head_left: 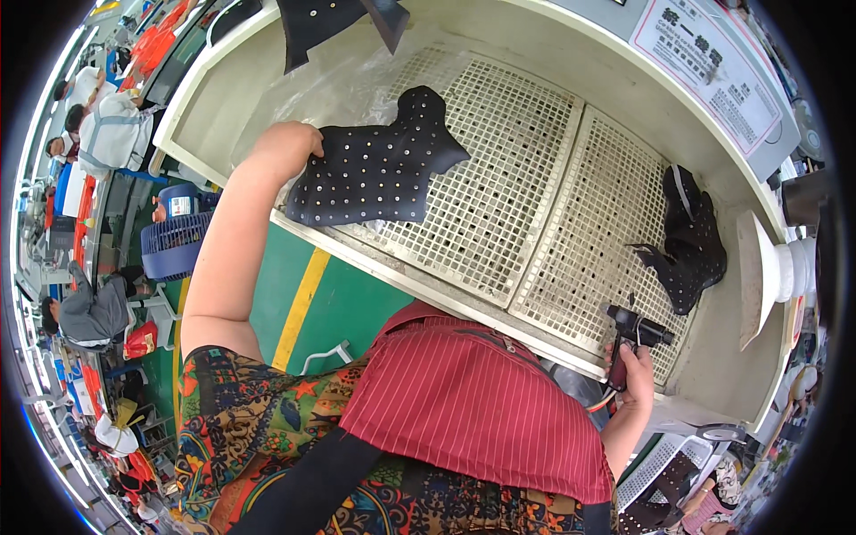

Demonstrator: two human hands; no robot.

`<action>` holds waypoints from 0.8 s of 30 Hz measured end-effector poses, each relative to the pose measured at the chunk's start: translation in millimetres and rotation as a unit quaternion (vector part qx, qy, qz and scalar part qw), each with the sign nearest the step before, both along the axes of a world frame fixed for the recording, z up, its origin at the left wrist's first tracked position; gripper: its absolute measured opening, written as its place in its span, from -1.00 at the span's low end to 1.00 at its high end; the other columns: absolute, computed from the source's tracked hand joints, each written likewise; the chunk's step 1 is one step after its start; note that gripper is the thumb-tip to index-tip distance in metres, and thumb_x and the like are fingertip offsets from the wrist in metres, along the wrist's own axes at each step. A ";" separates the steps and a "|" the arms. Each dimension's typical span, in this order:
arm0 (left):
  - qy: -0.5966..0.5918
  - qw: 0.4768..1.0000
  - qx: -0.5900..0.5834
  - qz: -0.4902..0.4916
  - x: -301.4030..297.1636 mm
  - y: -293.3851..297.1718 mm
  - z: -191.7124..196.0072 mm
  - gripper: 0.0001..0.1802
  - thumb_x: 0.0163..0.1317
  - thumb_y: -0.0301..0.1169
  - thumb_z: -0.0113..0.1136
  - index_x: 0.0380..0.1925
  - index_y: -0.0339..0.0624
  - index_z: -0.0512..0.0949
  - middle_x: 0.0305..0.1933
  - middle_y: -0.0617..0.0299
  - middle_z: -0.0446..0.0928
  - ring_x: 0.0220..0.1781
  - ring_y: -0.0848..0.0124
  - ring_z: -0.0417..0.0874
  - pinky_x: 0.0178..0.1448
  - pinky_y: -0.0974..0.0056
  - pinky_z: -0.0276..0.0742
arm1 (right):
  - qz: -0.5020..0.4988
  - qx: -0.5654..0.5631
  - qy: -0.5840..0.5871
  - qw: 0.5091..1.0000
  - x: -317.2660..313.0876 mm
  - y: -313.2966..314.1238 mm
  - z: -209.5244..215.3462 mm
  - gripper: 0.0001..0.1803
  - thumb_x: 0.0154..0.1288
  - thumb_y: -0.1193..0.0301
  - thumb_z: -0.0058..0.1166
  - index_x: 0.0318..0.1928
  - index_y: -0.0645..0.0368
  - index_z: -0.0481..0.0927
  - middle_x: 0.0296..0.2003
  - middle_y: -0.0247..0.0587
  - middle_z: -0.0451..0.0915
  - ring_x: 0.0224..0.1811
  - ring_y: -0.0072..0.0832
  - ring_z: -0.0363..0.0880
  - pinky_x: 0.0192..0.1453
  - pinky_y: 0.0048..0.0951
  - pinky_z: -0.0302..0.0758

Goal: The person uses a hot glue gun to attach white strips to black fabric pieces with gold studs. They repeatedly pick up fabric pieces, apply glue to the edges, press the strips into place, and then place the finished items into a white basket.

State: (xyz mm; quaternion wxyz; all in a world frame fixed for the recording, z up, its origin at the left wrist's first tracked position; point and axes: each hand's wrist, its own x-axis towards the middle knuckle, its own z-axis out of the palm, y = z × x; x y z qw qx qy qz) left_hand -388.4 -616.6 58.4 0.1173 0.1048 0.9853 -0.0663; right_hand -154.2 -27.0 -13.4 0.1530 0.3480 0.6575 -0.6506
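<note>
A flat black studded shoe-upper piece [374, 174], cut in the outline of a boot, lies across the left part of a pale plastic grating [508, 169]. My left hand [290, 147] is closed on its upper left edge, the fingertips pinching the corner. At the lower right my right hand [635, 373] grips the dark handle of a black pistol-shaped gun [644, 327], with a thin orange-red hose or cable at its base. The gun's barrel is over the grating's right panel, apart from the studded piece. What my right index finger presses, if anything, is hard to make out.
A crumpled black studded piece [691, 241] rests at the right of the cream tub [209, 107]. Another black piece [330, 27] hangs over the far rim. Clear plastic film [334, 98] lies at the left. A blue fan [174, 242] stands outside, left. People sit at benches beyond.
</note>
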 end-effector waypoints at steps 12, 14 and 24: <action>0.251 0.967 -0.024 -0.033 23.7 11.5 -7.7 -0.70 0.01 -0.54 0.07 -0.21 -0.11 0.63 0.10 0.11 0.50 0.28 0.18 0.36 0.40 0.04 0.13 | -0.040 -0.042 0.008 0.998 5.2 9.5 -4.4 -0.73 0.28 0.43 0.04 -0.04 0.19 0.39 -0.32 -0.11 0.63 -0.40 -0.41 0.61 -0.41 -0.43 0.56; 0.263 0.961 0.086 -0.025 37.6 39.0 0.3 -0.70 -0.02 -0.53 0.12 -0.21 -0.13 0.61 0.06 0.10 0.51 0.20 0.15 0.43 0.33 0.05 0.23 | -0.053 -0.047 0.010 0.997 8.1 17.5 -4.5 -0.69 0.23 0.43 0.08 -0.05 0.17 0.36 -0.35 -0.09 0.62 -0.42 -0.38 0.62 -0.44 -0.40 0.57; 0.096 0.908 0.390 -0.118 108.3 185.1 -105.6 -0.81 0.20 -0.26 0.12 -0.36 -0.08 0.64 -0.31 0.20 0.62 -0.27 0.16 0.62 -0.17 0.13 0.53 | -0.050 -0.022 0.045 0.997 32.0 94.9 -16.4 -0.69 0.18 0.49 0.02 -0.09 0.37 0.38 -0.33 0.03 0.60 -0.35 -0.17 0.65 -0.34 -0.22 0.60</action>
